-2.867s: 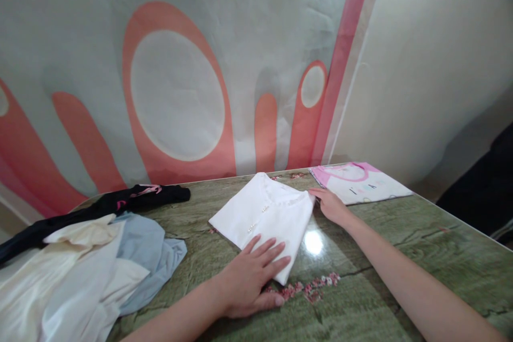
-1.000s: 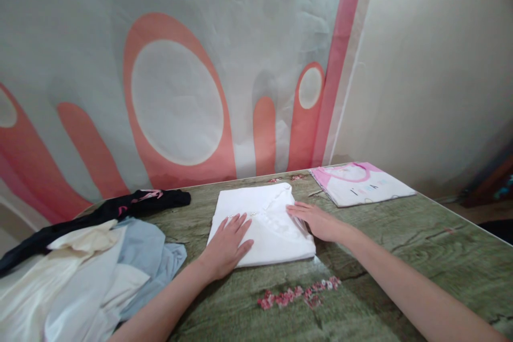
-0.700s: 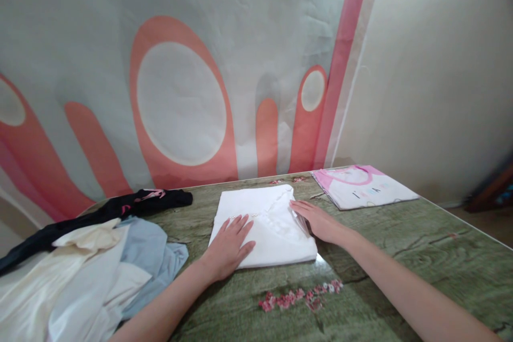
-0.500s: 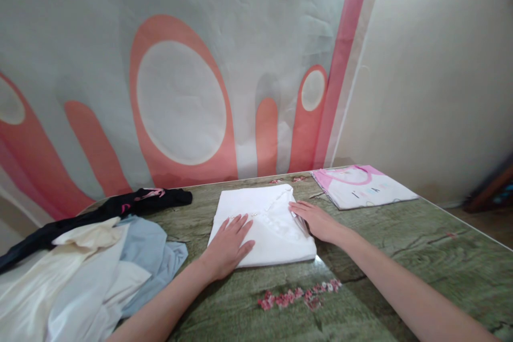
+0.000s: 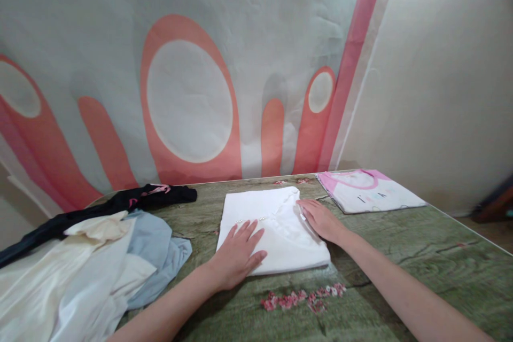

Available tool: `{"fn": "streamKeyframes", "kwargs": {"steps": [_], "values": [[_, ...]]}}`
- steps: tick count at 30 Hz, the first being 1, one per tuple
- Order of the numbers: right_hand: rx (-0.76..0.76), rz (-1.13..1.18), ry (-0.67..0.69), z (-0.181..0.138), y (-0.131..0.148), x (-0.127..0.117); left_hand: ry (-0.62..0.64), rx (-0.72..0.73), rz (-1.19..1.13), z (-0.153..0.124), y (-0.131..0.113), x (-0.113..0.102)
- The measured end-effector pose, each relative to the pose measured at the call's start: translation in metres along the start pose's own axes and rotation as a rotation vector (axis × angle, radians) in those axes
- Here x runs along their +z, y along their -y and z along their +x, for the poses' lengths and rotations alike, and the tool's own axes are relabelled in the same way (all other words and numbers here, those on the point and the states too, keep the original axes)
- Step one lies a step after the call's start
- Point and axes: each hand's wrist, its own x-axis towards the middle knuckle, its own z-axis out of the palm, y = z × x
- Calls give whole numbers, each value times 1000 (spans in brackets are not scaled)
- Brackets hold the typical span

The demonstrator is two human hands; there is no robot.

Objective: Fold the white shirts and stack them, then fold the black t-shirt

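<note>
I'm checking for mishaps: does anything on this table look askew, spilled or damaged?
No spill or damage shows. Only the cream and blue-grey pile at the left stands out: it lies rumpled, unlike the folded white top under the left hand.

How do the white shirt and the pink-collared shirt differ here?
The left hand and right hand touch the white shirt; neither touches the pink-collared shirt. The white shirt bears small shiny dots; the pink-collared shirt, printed letters. Both lie folded on the table.
</note>
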Motion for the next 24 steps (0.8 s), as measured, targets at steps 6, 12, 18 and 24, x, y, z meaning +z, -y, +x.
{"fn": "streamKeyframes", "kwargs": {"steps": [6, 12, 18, 24], "values": [[16, -45, 174, 5, 0, 10, 7, 2, -12, -2, -6, 1], [32, -58, 182, 5, -3, 13, 18, -4, -8, -1, -8, -3], [-12, -27, 86, 14, -12, 11, 13, 3, -27, -3, -8, -7], [8, -70, 162, 30, -14, 18, -46, -38, 22, 0, 4, -5]]}}
